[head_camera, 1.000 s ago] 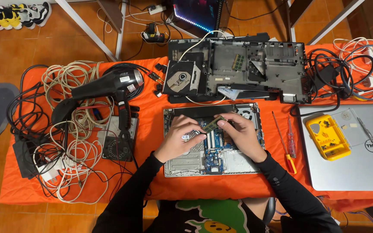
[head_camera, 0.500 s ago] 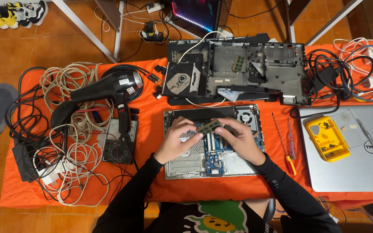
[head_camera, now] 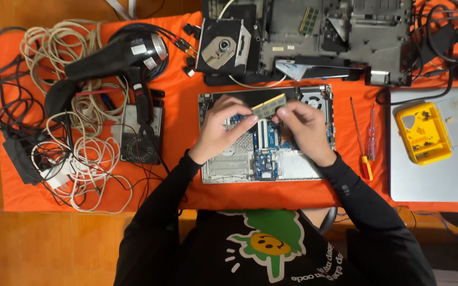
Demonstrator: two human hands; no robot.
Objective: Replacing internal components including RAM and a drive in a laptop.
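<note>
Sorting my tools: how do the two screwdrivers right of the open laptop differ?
The left screwdriver looks longer, with a yellow-and-red handle nearest the person; the right screwdriver looks shorter, with a clear red handle. Both lie loose on the orange cloth, side by side, pointing away from the person, untouched by the left hand or right hand.

White labels on black hairdryer (head_camera: 133, 53)

Black hair dryer (head_camera: 128, 55) at ten o'clock, tangled beige cables (head_camera: 88, 153) at nine, dismantled black laptop chassis (head_camera: 345, 37) at one, two red-handled screwdrivers (head_camera: 368, 143) at three, yellow plastic parts tray (head_camera: 423, 133) on closed silver laptop (head_camera: 441, 175).
</note>
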